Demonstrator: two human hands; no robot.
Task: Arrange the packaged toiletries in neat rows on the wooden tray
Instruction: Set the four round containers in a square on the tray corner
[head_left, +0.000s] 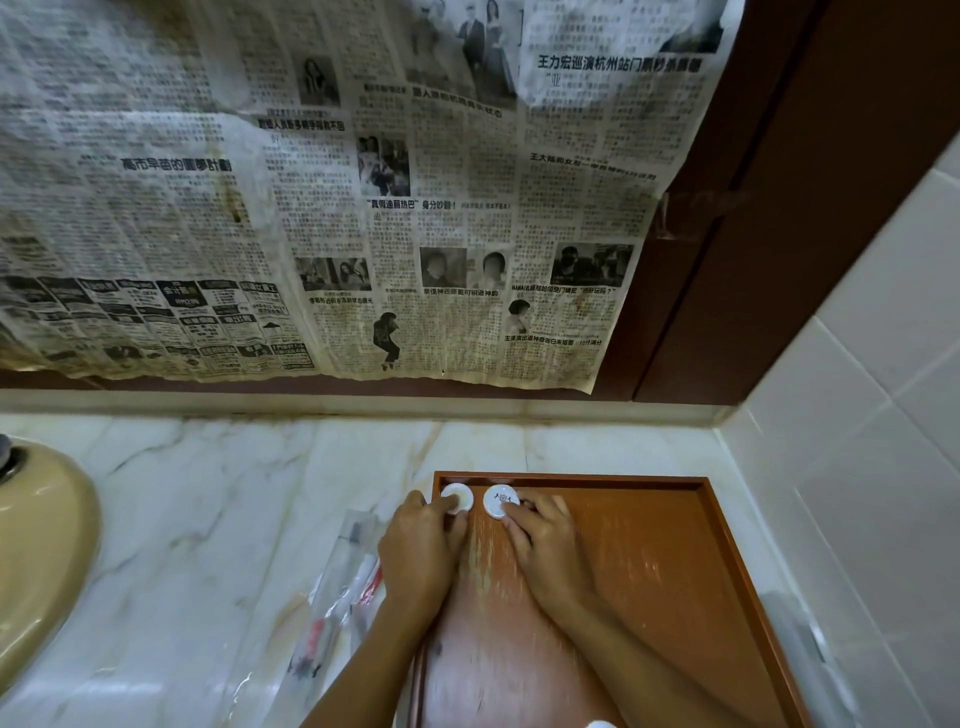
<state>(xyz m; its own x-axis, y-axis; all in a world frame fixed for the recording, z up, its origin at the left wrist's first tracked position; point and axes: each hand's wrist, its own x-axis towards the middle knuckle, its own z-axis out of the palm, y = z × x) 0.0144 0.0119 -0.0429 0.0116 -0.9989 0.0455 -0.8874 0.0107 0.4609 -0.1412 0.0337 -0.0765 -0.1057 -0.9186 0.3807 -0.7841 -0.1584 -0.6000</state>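
Note:
A wooden tray (675, 519) with a raised rim lies on the marble counter, at the lower right. Two small round white packaged toiletries sit side by side in its far left corner. My left hand (421, 556) holds the left round packet (458, 494) with curled fingertips. My right hand (545, 545) pinches the right round packet (500, 500), which bears a small dark print. Clear plastic packets (343, 587) holding red, white and black items lie on the counter just left of the tray, partly hidden by my left forearm.
A beige sink basin (36, 545) sits at the far left of the marble counter (234, 493). Old newspaper (337, 208) covers the wall behind. White tiles (857, 415) form the right wall. Another clear wrapper (800, 639) lies right of the tray.

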